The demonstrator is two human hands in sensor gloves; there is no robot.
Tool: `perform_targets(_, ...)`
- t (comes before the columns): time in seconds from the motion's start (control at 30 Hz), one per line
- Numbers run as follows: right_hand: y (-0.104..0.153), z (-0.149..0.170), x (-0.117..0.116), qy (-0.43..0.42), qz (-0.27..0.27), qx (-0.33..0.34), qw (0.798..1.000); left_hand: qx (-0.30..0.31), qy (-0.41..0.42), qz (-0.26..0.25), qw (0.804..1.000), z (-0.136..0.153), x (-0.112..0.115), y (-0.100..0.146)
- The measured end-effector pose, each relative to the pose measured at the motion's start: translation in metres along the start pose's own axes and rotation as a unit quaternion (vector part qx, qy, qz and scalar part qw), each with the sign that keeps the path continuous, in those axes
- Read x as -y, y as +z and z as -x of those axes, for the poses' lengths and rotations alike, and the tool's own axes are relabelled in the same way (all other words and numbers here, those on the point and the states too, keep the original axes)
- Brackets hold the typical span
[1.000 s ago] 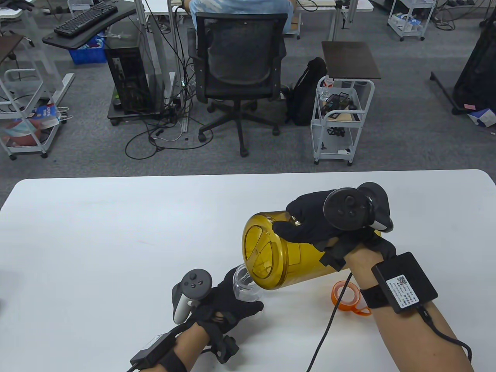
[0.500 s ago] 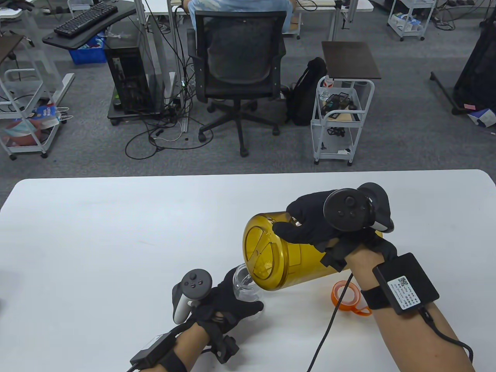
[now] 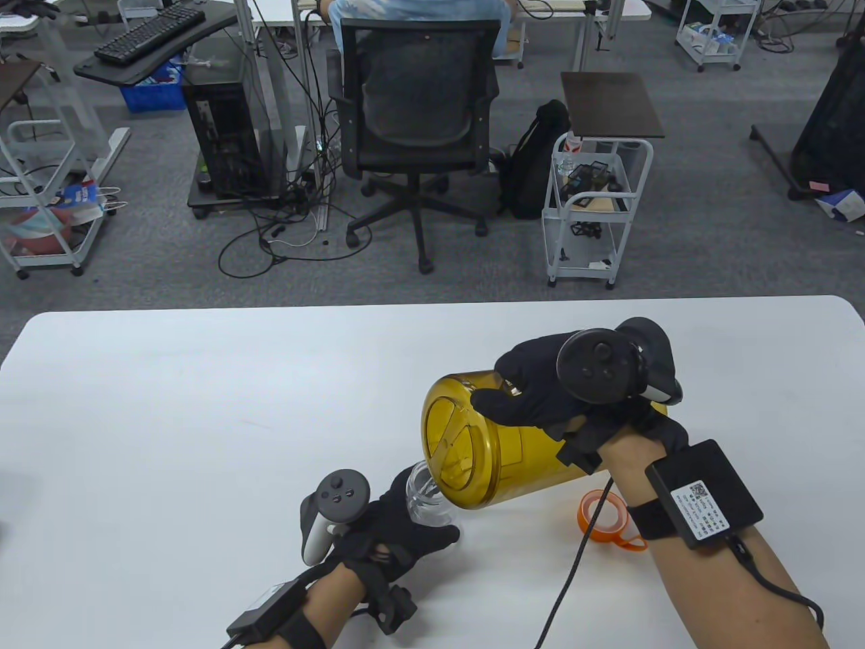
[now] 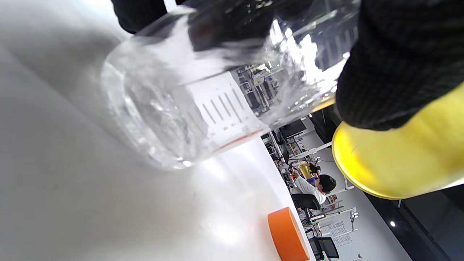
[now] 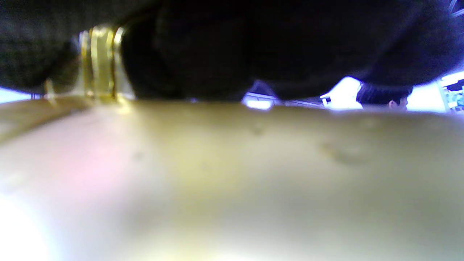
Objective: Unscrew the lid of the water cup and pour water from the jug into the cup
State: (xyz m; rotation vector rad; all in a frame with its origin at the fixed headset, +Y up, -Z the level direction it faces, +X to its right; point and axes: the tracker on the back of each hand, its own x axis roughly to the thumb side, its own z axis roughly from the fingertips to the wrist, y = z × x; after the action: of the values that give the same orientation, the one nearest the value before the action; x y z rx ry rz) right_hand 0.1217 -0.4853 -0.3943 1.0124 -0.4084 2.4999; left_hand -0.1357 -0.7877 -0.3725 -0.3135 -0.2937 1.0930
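Note:
My right hand [image 3: 534, 399] grips the amber jug [image 3: 486, 449] by its handle and holds it tipped far over to the left, its lidded mouth low over the clear cup [image 3: 427, 500]. My left hand [image 3: 405, 534] wraps round the cup, which stands on the white table [image 3: 169, 419]. In the left wrist view the cup [image 4: 188, 108] fills the frame, with water in it and the jug's yellow rim [image 4: 391, 163] just above. The orange cup lid [image 3: 606, 519] lies on the table below the jug, also seen in the left wrist view as an orange disc [image 4: 288, 235]. The right wrist view shows only blurred jug wall [image 5: 232, 181].
A black cable [image 3: 574, 561] runs from my right forearm across the table beside the lid. Beyond the far table edge stand an office chair [image 3: 415, 122] with a seated person, a white trolley [image 3: 595, 203] and a desk with a computer tower [image 3: 223, 142].
My right hand has shifted very slightly left and up with the jug, tipping it a touch more. The left hand and cup have stayed put.

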Motion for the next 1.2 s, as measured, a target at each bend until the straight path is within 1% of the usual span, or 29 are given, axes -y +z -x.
perform_targets(0.63, 0.0028, 0.0004, 0.0015, 0.004, 0.003, 0.003, 1.0, -0.001, 0.001, -0.001, 1.0, 0.0002, 0.0002, 0.0004)
perform_targets(1.2, 0.0013, -0.0087, 0.0021, 0.018, -0.004, 0.014, 1.0, -0.001, 0.001, -0.001, 1.0, 0.0003, 0.0, 0.0001)
